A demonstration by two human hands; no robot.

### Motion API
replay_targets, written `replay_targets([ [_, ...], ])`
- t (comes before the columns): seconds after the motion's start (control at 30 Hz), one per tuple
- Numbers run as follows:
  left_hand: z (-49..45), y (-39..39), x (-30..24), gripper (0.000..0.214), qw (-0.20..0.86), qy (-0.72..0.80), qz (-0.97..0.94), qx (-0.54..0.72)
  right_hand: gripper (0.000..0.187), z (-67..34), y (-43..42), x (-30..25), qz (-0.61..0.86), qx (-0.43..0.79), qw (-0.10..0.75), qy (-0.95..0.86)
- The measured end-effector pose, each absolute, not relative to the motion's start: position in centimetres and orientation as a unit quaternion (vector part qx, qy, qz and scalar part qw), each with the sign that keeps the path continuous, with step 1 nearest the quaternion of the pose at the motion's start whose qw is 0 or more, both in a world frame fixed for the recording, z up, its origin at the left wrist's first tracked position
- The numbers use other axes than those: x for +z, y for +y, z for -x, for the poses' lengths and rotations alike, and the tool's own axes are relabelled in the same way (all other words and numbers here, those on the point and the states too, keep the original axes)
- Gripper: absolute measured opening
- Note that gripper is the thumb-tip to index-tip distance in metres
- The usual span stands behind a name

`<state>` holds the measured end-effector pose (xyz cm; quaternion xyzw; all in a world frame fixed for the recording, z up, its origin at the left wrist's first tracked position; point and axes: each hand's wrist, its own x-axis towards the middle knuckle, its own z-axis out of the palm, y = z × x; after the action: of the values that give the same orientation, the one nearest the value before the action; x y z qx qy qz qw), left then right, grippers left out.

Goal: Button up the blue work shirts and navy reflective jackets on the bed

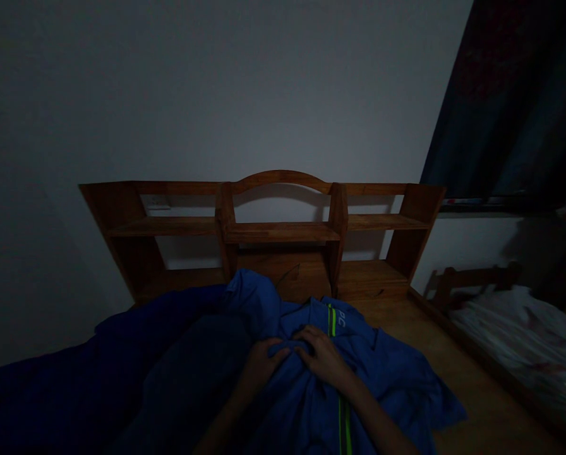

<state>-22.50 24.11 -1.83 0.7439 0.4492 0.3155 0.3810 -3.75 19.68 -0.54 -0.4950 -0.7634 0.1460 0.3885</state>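
A blue jacket point(397, 373) with a bright green zip line lies spread on a wooden surface point(463, 379) in a dim room. My left hand point(259, 366) pinches a fold of the jacket's fabric near the collar. My right hand point(323, 357) rests right beside it, fingers curled into the same cloth close to the green zip and small white letters. Both hands meet at the middle of the garment.
A dark blue blanket point(98, 373) is heaped at the left. A wooden headboard with shelves point(278, 230) stands against the pale wall behind. At the right lies a second bed with white bedding point(524, 347), and a dark curtain point(515, 101) hangs above it.
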Motion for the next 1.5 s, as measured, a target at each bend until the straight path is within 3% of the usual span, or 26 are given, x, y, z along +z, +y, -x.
replay_targets([
  [0.37,22.6,24.3,-0.7,0.038,0.44,0.423,-0.728,0.311,0.014,3.6,19.9,-0.4,0.486,0.2,0.413,-0.744],
  [0.7,22.5,24.0,-0.3,0.032,0.428,0.419,-0.734,0.318,0.023,3.5,19.8,-0.5,0.491,0.223,0.413,-0.734],
  [0.97,22.1,23.5,-0.4,0.023,0.411,0.419,-0.734,0.342,0.011,3.0,20.5,-1.5,0.48,0.285,0.44,-0.704],
  [1.2,21.9,23.7,-1.2,0.019,0.362,0.426,-0.746,0.362,0.021,2.9,21.0,-2.0,0.444,0.344,0.456,-0.69],
  [1.5,21.7,23.3,-0.9,0.02,0.347,0.404,-0.757,0.379,0.023,3.1,21.1,-2.1,0.464,0.316,0.472,-0.68],
])
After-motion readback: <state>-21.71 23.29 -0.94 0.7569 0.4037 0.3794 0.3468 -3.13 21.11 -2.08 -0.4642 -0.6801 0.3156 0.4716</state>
